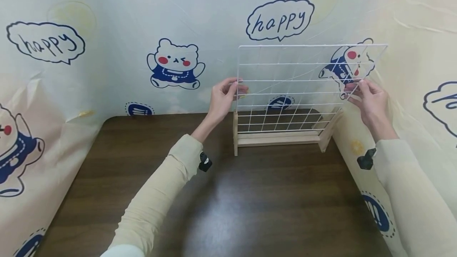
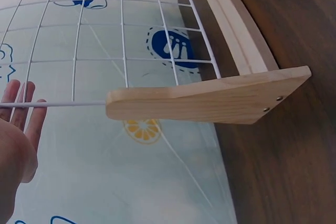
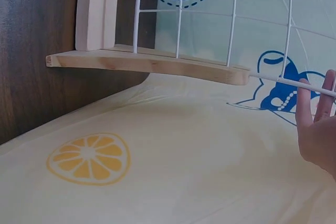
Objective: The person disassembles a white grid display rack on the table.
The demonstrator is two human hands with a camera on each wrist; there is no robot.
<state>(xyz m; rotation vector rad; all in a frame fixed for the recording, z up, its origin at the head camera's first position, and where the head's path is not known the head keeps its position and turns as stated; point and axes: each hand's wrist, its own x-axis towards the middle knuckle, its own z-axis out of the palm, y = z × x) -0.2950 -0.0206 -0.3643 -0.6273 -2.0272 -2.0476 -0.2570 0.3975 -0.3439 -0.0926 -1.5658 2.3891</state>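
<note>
A white wire grid panel [image 1: 310,45] stands in a wooden stand [image 1: 278,139] at the back right of the table, leaning backward. My left hand [image 1: 222,97] grips the panel's left edge wire above the stand's left side piece, thumb in front and fingers behind. On the opposite edge, my right hand [image 1: 373,100] pinches the wire the same way. The left wrist view shows the left side piece [image 2: 178,103] with two screws and the panel's lower end beside it. In the right wrist view, the right side piece [image 3: 157,65] runs along the panel's edge.
The dark wooden table [image 1: 214,209] extends in front of the stand. A pale printed cloth [image 1: 118,23] with bears and lettering hangs behind and at both sides. Close to the stand's right side is the table's right edge. Black wrist devices [image 1: 205,162] sit at both cuffs.
</note>
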